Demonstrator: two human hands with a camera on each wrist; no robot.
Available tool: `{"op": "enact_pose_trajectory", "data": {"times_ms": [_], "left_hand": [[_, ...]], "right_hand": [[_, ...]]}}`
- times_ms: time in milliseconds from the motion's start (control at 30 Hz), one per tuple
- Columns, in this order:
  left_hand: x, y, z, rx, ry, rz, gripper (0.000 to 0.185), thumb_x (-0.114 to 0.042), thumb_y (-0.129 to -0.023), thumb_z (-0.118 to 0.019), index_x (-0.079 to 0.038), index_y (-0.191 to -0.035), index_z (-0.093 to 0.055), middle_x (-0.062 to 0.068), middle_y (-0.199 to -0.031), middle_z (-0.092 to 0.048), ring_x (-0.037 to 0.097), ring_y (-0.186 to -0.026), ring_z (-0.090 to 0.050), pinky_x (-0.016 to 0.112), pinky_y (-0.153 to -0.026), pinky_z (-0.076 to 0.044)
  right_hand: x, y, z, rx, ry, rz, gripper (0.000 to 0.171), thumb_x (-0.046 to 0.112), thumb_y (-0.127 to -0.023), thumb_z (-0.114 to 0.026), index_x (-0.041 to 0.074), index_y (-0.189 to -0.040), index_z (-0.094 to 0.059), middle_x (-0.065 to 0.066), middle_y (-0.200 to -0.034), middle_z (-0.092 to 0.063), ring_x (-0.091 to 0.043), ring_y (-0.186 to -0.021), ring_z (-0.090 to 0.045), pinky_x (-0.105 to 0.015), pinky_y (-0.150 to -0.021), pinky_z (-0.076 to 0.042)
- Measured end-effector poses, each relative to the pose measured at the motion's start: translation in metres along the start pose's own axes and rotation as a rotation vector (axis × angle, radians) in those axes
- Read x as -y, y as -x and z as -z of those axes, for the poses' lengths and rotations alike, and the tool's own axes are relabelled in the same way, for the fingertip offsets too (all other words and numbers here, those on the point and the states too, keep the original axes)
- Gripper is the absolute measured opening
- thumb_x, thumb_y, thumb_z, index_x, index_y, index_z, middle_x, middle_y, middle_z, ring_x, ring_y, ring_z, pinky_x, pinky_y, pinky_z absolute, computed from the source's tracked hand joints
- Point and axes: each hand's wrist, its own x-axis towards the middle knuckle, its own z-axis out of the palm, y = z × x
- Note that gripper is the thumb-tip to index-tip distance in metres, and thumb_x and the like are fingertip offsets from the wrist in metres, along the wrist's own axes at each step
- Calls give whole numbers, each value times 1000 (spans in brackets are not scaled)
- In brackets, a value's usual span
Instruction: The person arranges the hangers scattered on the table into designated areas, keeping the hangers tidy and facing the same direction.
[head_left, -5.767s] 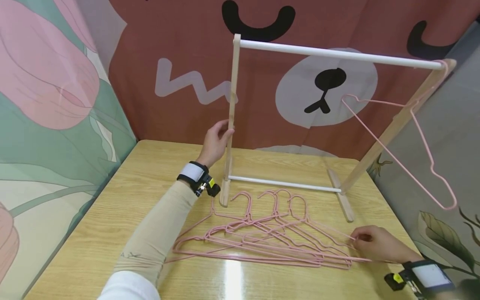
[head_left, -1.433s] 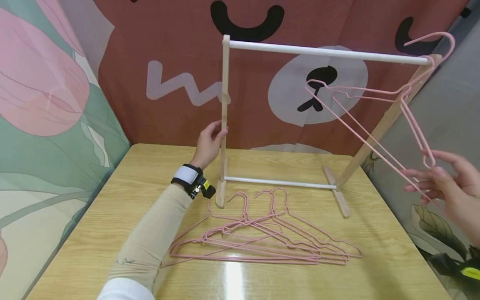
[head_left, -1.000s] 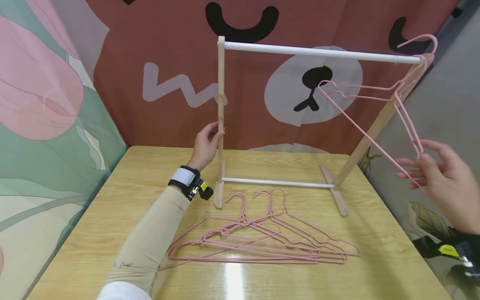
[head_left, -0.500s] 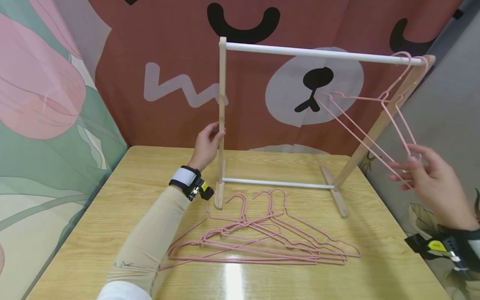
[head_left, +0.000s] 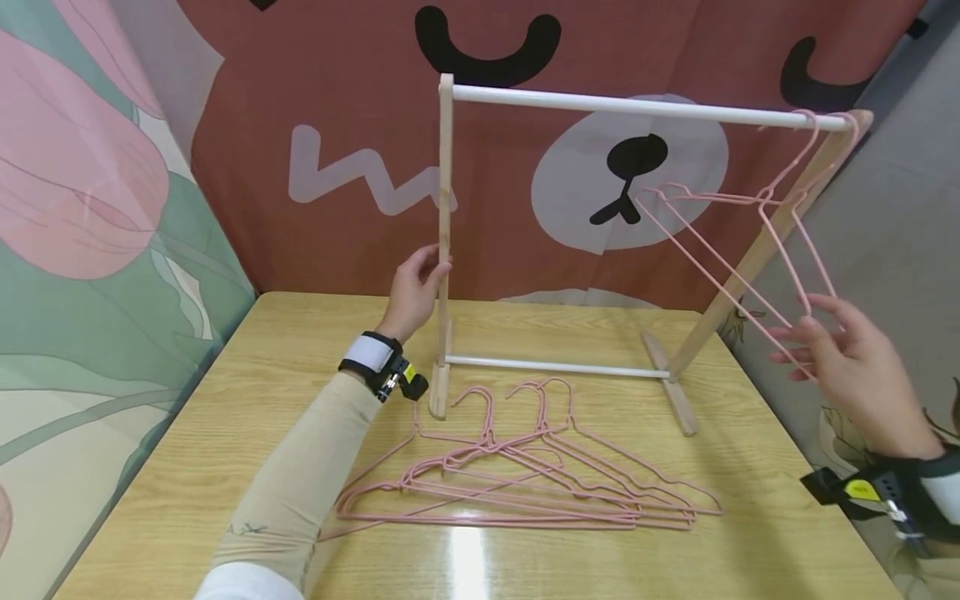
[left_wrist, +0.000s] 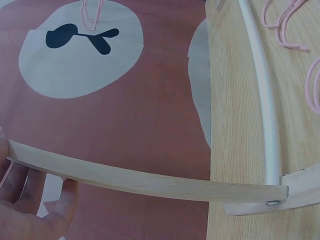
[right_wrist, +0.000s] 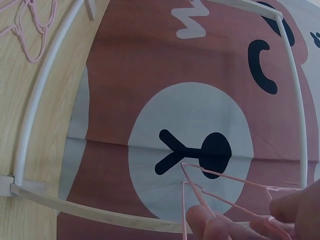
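In the head view, my left hand (head_left: 411,292) grips the left wooden upright of a small clothes rack (head_left: 446,183), thumb on the near side. The left wrist view shows that hand (left_wrist: 30,205) at the same upright (left_wrist: 140,182). My right hand (head_left: 858,362) holds a pink clothes hanger (head_left: 777,242) by its near end. This hanger's hook loops over the rack's white top rail (head_left: 622,104), toward the right end. Just right of it, a second pink hanger (head_left: 813,250) hangs from the rail, partly behind my right fingers. The right wrist view shows my fingertips (right_wrist: 200,222) at the hanger.
Several pink hangers (head_left: 525,523) lie overlapped on the wooden table (head_left: 225,467) in front of the rack, hooks toward it. A white lower rail (head_left: 555,365) joins the rack's feet. A printed bear curtain (head_left: 337,233) hangs behind the table, a grey curtain (head_left: 907,275) at right.
My right hand took a hanger from the pile, raised it to the rack and lowered its hook over the top rail, beside the other hanger. My left hand stays on the upright.
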Motion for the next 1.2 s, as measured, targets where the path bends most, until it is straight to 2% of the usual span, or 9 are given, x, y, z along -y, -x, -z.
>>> {"op": "enact_pose_trajectory", "data": {"times_ms": [233, 400, 600, 667, 767, 800, 867, 1000, 1200], "left_hand": [[0, 0, 0, 2, -4, -1, 35, -11, -104, -58, 6, -135, -58, 22, -122, -65, 31, -111, -62, 44, -96, -52], [-1, 0, 1, 3, -1, 0, 36, -12, -104, -58, 6, -135, -58, 20, -122, -65, 31, -111, -62, 43, -96, -52], [-1, 0, 0, 0, 2, 1, 35, -11, -104, -57, 6, -135, -58, 21, -121, -65, 31, -111, -61, 43, -97, -51], [-1, 1, 1, 0, 1, 4, 35, -12, -104, -57, 5, -135, -58, 21, -121, -65, 31, -111, -61, 43, -96, -51], [-1, 1, 0, 3, -2, 7, 35, -12, -104, -58, 5, -135, -58, 20, -121, -65, 30, -111, -61, 42, -96, -52], [-1, 1, 1, 3, -3, 8, 35, -12, -104, -58, 5, -135, -58, 20, -122, -65, 30, -111, -61, 42, -96, -52], [-1, 1, 1, 3, -1, 10, 36, -12, -104, -58, 5, -135, -58, 20, -122, -65, 30, -111, -61, 43, -97, -52], [-1, 1, 1, 2, 1, 15, 36, -13, -104, -58, 4, -136, -58, 20, -123, -65, 30, -112, -61, 43, -98, -52], [-2, 1, 3, 11, 3, 32, 35, -12, -104, -58, 4, -135, -58, 23, -124, -64, 30, -111, -61, 43, -97, -52]], "right_hand": [[3, 1, -3, 20, 85, -46, 53, 25, -107, -55, -8, -145, -40, 35, -84, -61, 5, -69, -66, -15, -58, -52], [2, 2, -4, 34, 47, -26, 50, 17, -105, -58, -11, -143, -40, 35, -85, -62, 6, -70, -66, -15, -58, -52], [1, 3, -7, 60, 75, -43, 53, 18, -105, -58, -11, -145, -39, 36, -85, -60, 6, -71, -65, -16, -58, -53], [1, 3, -8, 65, 93, -41, 54, 19, -105, -59, -11, -145, -39, 24, -87, -68, 6, -71, -65, -18, -58, -53], [-1, 5, -10, 69, 118, -31, 54, 19, -105, -59, -11, -146, -40, -13, -101, -76, 8, -72, -65, -20, -57, -55], [-1, 6, -11, 70, 117, -29, 55, 19, -105, -60, -11, -146, -40, -15, -104, -75, 8, -72, -65, -21, -57, -56], [-3, 7, -11, 76, 97, -29, 57, 19, -104, -61, -12, -146, -39, -6, -104, -76, 8, -72, -66, -23, -57, -57], [-11, 13, -14, 89, 1, -65, 64, 21, -103, -63, -12, -150, -34, 36, -94, -61, 6, -74, -68, -25, -58, -58], [-27, 28, -21, 111, -107, -123, 68, 19, -101, -66, -9, -152, -30, 31, -96, -67, 4, -80, -69, -25, -61, -58]]}}
